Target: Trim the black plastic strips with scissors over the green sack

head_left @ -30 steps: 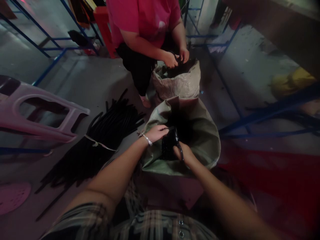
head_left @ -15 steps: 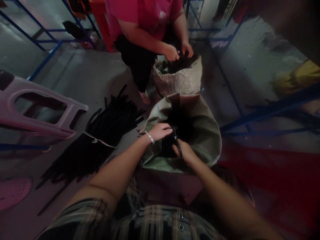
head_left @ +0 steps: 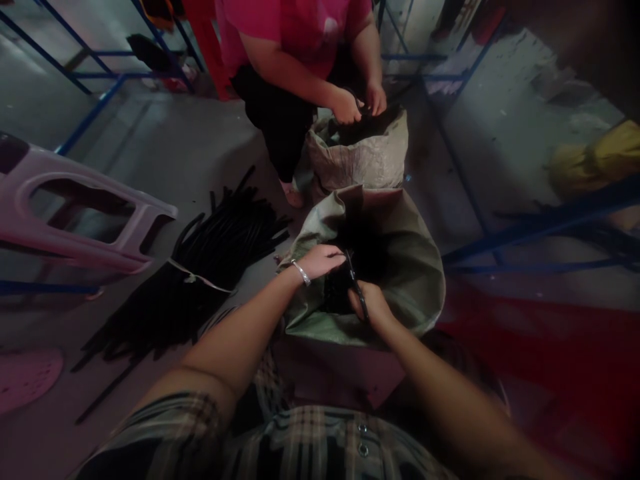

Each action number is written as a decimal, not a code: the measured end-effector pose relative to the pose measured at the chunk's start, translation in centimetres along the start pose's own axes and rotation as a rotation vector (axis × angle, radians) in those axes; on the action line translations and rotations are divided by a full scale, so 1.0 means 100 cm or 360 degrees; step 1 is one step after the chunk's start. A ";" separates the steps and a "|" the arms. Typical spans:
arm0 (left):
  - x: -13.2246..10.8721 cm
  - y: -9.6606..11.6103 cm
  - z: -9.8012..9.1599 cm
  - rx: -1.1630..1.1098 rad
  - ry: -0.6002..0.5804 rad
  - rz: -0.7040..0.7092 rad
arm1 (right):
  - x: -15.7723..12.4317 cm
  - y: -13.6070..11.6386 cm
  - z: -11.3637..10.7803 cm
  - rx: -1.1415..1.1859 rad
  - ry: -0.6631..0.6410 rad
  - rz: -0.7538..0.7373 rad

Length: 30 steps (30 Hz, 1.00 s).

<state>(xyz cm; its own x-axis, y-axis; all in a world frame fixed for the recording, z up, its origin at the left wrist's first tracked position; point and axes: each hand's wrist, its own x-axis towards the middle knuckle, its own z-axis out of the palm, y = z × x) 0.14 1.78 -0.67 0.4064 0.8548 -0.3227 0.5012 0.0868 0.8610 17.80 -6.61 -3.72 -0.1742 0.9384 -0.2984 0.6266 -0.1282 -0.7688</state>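
Note:
An open green woven sack [head_left: 410,267] stands on the floor in front of me, dark inside. My left hand [head_left: 320,260], with a silver bracelet on the wrist, reaches over its rim and is closed on a bunch of black glossy pieces [head_left: 337,290] at the sack's mouth. My right hand [head_left: 370,307] is closed on black scissors [head_left: 356,290], their blades pointing at the bunch. What the black pieces are is hard to make out in the dim light.
A person in a pink shirt [head_left: 295,27] sits opposite, both hands in a second pale sack [head_left: 360,160]. A tied bundle of long black strips [head_left: 200,273] lies on the floor to the left, beside a tipped pink plastic stool [head_left: 75,220]. Blue rack frames [head_left: 540,220] stand at right.
My hands stay at the sack's mouth, the left one shifted slightly up and right. The view has drifted a little; the other person's hands keep working in their sack.

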 end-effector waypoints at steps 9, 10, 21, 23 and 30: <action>0.000 -0.003 -0.007 0.0003 -0.0036 0.0064 | -0.001 0.001 0.003 0.0093 0.0014 0.0034; -0.001 -0.003 -0.008 0.0015 -0.0040 0.0064 | -0.001 0.001 0.003 0.0084 0.0032 0.0022; -0.002 0.001 -0.009 -0.0089 0.0086 -0.0016 | 0.005 0.007 0.005 0.0069 0.0000 0.0073; -0.001 0.002 -0.008 -0.0177 0.0118 -0.0059 | 0.004 0.004 0.003 -0.0054 -0.0027 0.0013; -0.002 0.005 0.000 -0.0389 -0.0022 -0.0090 | 0.000 -0.004 0.001 -0.0283 -0.0104 -0.0064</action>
<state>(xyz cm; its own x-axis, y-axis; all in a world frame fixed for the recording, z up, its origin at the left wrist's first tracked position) 0.29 1.71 -0.19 0.3942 0.8382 -0.3769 0.3243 0.2569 0.9104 17.49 -6.62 -3.40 -0.2472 0.9179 -0.3103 0.7417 -0.0268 -0.6702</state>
